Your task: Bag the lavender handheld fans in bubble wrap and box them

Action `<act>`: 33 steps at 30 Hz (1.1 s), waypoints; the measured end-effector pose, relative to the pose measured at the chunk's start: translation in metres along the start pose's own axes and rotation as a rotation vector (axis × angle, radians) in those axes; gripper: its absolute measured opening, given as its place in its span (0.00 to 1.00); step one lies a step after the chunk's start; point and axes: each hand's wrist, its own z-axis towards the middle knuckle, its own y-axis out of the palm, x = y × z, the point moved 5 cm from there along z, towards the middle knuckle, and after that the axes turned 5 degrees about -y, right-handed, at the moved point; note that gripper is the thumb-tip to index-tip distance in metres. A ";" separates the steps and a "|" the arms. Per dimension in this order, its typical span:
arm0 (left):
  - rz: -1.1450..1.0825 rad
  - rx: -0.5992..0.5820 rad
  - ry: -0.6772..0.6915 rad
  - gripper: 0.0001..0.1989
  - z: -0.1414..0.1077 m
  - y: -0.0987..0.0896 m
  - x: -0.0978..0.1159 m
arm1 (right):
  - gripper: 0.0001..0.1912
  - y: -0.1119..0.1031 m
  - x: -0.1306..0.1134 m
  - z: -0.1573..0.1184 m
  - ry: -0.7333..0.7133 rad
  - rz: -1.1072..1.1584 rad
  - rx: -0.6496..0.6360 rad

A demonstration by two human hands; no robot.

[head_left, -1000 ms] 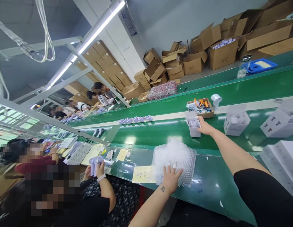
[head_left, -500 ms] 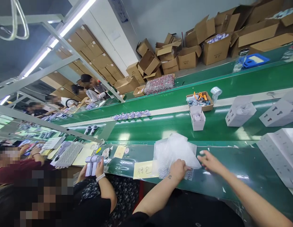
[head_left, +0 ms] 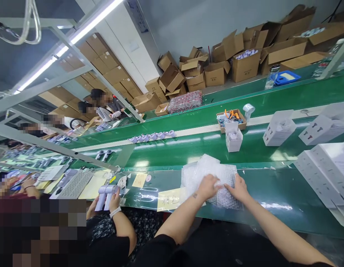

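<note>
A loose pile of clear bubble wrap bags (head_left: 194, 174) lies at the front of the green bench before me. My left hand (head_left: 208, 187) is on top of the pile, its fingers curled and pinching at the plastic near the middle. At the right edge, my right hand (head_left: 239, 190) grips a bubble wrap sheet between thumb and fingers, the thumb pointing toward my left hand. Part of the fingertips is lost against the shiny plastic. A yellow paper sign (head_left: 168, 200) with handwriting sits partly under the pile's left side.
White boxes (head_left: 319, 174) stand at the right. Behind the pile are an open small white box (head_left: 234, 139) and a carton of parts (head_left: 240, 118). Handheld fans (head_left: 152, 136) line the white strip. At my left, a co-worker's hand (head_left: 114, 200) holds grey-lilac devices (head_left: 106, 194).
My right hand has come left from beside the pile and taken hold of its right edge. The bubble wrap's right part has shifted, and my left hand has changed its finger pose.
</note>
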 end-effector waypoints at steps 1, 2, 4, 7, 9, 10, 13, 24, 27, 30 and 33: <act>-0.020 0.111 -0.130 0.19 0.016 -0.019 -0.015 | 0.38 0.004 -0.005 0.000 0.019 -0.100 -0.006; -0.023 0.179 -0.249 0.22 0.033 -0.035 -0.030 | 0.38 0.009 -0.010 -0.003 0.034 -0.199 -0.021; -0.023 0.169 -0.428 0.29 0.066 -0.056 -0.054 | 0.37 0.021 -0.019 -0.011 0.044 -0.374 -0.072; -0.004 0.004 -0.517 0.34 0.106 -0.057 -0.072 | 0.38 0.037 -0.026 -0.025 0.032 -0.521 -0.140; 0.036 -0.112 -0.496 0.33 0.117 -0.044 -0.075 | 0.42 0.045 -0.025 -0.029 0.033 -0.536 -0.194; 0.055 -0.161 -0.485 0.32 0.118 -0.036 -0.076 | 0.43 0.049 -0.024 -0.030 0.029 -0.531 -0.226; 0.088 -0.225 -0.487 0.28 0.105 -0.018 -0.078 | 0.46 0.055 -0.021 -0.025 0.010 -0.519 -0.296; 0.340 0.012 -0.527 0.30 0.021 -0.053 -0.069 | 0.44 0.065 -0.046 0.009 -0.167 -0.332 -0.436; 0.300 0.175 -0.395 0.26 -0.002 -0.062 -0.060 | 0.37 0.051 -0.046 0.007 -0.209 -0.209 -0.269; 0.107 0.236 -0.217 0.17 -0.026 -0.052 -0.047 | 0.23 0.003 -0.050 0.004 -0.231 -0.062 0.004; -0.097 0.267 -0.097 0.10 -0.042 -0.030 -0.030 | 0.17 -0.082 -0.063 0.019 -0.058 0.031 0.308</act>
